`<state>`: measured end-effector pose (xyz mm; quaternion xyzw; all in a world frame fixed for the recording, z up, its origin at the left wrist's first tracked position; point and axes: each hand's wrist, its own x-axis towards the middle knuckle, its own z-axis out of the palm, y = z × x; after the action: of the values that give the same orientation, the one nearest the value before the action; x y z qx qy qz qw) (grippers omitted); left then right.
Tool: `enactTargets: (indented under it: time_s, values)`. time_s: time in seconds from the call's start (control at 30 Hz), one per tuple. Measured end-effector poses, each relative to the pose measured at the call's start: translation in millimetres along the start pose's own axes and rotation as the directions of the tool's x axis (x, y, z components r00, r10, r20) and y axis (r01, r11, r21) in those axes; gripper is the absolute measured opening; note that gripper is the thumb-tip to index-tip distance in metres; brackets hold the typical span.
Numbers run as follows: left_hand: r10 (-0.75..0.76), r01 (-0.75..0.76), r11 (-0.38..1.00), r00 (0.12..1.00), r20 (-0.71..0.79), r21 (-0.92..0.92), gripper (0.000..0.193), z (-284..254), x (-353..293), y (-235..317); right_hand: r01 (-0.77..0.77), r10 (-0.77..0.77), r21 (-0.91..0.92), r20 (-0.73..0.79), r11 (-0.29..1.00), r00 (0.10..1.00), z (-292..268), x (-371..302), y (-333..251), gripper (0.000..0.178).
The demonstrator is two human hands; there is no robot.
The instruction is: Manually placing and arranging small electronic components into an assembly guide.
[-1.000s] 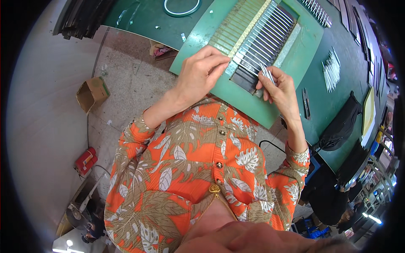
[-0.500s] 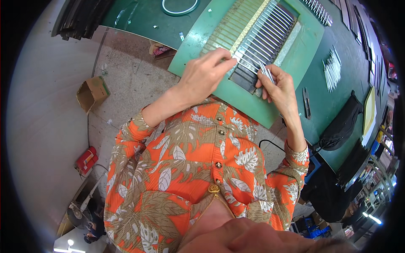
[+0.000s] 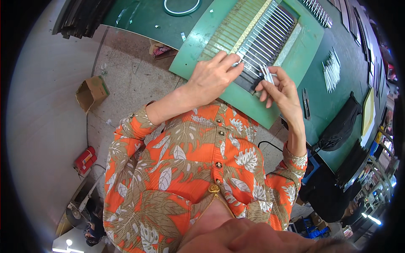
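Note:
A green board lies tilted before me, with a slotted frame in it where thin silver metal rods lie side by side in a row. My left hand is over the near left part of the frame, thumb and forefinger pinched at the end of a metal rod. My right hand is closed on a small bundle of metal rods, which point up and away over the frame's near right edge. Its other fingers curl below the bundle.
More metal rods lie heaped on the green table to the right. Near them are a dark slim tool and a black pouch. A ring of tape lies at the far left. An open cardboard box stands on the floor.
My left hand has moved slightly right and its fingers have come down onto the near rods. The bundle in my right hand has turned a little more upright.

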<state>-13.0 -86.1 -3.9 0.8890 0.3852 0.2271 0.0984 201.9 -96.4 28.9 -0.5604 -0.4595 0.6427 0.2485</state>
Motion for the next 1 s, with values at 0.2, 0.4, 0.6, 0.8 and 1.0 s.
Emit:
enactTargets:
  time_s: [0.2,0.4,0.6,0.8,1.0]
  values:
    - [-0.312,0.354,0.633,0.931,0.191,-0.689,0.018,-17,4,13,-0.016,0.0,0.114,0.14,0.993,0.99,19,-11,-17,0.038]
    - [-0.281,0.5,0.12,0.846,0.454,-0.858,0.013,-19,0,19,-0.017,-0.011,0.127,0.211,0.992,0.977,26,-14,-17,0.032]
    - [-0.35,0.622,-0.022,0.728,0.589,-0.782,0.013,-22,-8,21,-0.147,0.128,0.045,0.281,0.988,0.951,15,-16,-14,0.017]
    - [-0.475,0.622,-0.045,0.675,0.565,-0.782,0.013,-20,-18,13,-0.119,0.102,0.086,0.187,0.989,0.977,9,-17,-5,0.012]
    - [-0.557,0.58,0.09,0.703,0.442,-0.81,0.015,-19,-15,5,-0.071,0.065,0.049,0.113,0.996,0.991,13,-11,-4,0.011]
